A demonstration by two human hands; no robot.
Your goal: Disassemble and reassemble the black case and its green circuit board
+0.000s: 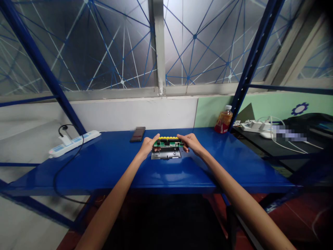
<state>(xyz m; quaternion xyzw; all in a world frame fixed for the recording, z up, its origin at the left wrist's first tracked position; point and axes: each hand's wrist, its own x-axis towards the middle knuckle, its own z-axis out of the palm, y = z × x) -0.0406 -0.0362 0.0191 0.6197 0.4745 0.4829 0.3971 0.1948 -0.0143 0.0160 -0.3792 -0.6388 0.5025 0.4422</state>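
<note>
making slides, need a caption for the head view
Left hand and right hand hold a green circuit board over a blue table.

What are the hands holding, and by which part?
The green board, by its two ends: the left hand grips one, the right hand the other.

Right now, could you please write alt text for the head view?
Left hand and right hand grip a green circuit board by its ends at a blue table. A dark panel shows below it; a phone lies behind.

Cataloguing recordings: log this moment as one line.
left hand: holding green board; right hand: holding same board; dark panel: below board in view
</note>
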